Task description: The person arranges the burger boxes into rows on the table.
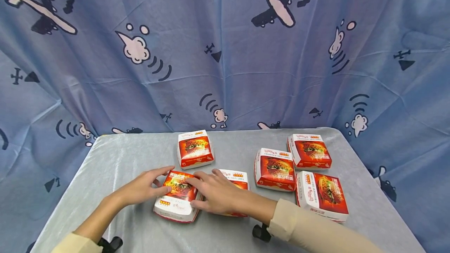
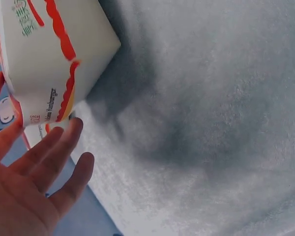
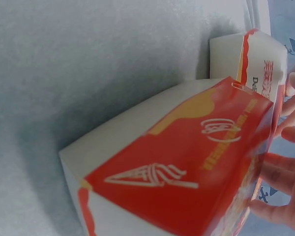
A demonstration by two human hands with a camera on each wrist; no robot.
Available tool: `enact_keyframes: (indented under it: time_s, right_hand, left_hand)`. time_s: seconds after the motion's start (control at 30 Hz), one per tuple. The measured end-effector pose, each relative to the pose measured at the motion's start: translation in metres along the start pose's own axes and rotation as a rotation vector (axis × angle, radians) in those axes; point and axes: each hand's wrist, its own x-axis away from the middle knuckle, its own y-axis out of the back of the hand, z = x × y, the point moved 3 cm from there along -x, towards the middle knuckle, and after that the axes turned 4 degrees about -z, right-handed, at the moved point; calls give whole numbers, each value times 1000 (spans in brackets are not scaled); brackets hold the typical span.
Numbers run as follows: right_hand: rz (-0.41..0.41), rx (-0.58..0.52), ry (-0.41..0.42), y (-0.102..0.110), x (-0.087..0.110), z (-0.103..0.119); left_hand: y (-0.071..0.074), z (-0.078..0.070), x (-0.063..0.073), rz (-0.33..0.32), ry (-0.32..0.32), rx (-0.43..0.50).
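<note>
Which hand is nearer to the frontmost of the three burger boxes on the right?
Right. The right hand is left of that box, across a gap; the left hand is farther left, at another box.

Head view: from above, forward-down. Wrist views: low, close, facing boxes (image 3: pixel 172 147). All share tabletop (image 1: pixel 130 153).

Red and white burger-printed box (image 1: pixel 180 195)
</note>
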Motion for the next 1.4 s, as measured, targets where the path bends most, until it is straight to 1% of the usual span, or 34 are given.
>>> enact_keyframes:
  time_s: [0.1, 0.27, 0.37, 0.63, 0.97, 1.2, 1.4]
  right_hand:
    - [23, -7, -35, -1, -1, -1]
    - [49, -18, -74, -3, -2, -3]
    - [52, -18, -83, -4, -2, -4]
    - [64, -29, -87, -4, -3, -7]
    - [44, -26, -62, -3, -2, -9]
    - [39, -36, -45, -1, -3, -10]
    - [45, -40, -44, 0, -3, -11]
  left_hand:
    - [-1, 1, -1, 18, 14, 28]
    - [-3, 4, -3, 11, 79, 42]
    - [-3, 5, -3, 9, 102, 45]
    - [-3, 6, -4, 7, 114, 51]
    - [-4, 7, -4, 8, 117, 70]
    - [-3, 8, -4, 11, 112, 79]
    - [-2, 7, -4, 11, 95, 57]
